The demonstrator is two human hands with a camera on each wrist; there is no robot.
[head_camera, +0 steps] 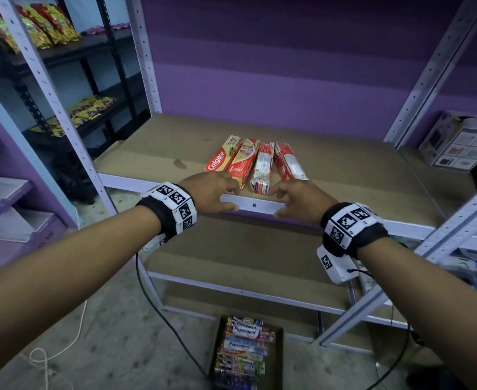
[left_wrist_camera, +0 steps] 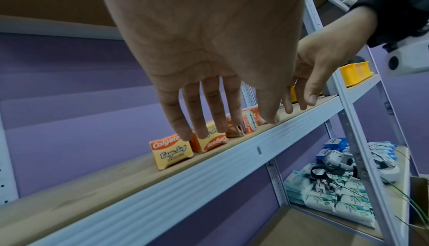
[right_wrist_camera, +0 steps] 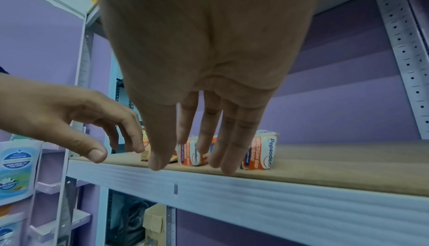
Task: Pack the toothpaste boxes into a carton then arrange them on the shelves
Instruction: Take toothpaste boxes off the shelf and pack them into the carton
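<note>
Four toothpaste boxes lie side by side on the brown shelf board (head_camera: pixel 344 170): two red Colgate boxes (head_camera: pixel 220 156) (left_wrist_camera: pixel 171 152) at left and two Pepsodent boxes (head_camera: pixel 262 167) (right_wrist_camera: pixel 262 150) at right. My left hand (head_camera: pixel 217 192) (left_wrist_camera: pixel 209 106) hovers at the shelf's front rail, its relaxed fingers just before the Colgate ends, holding nothing. My right hand (head_camera: pixel 293 198) (right_wrist_camera: pixel 209 130) hangs the same way before the Pepsodent ends, empty. Whether any fingertip touches a box is unclear. On the floor below stands a brown carton (head_camera: pixel 278 358) with several more toothpaste boxes.
A black rack (head_camera: pixel 113 46) with snack packets stands at the left. On the right neighbouring shelf sits a white printed box (head_camera: pixel 456 142). A black cable (head_camera: pixel 158 308) and a white cord (head_camera: pixel 71 342) run across the floor. Lower brown shelves (head_camera: pixel 231 243) sit beneath.
</note>
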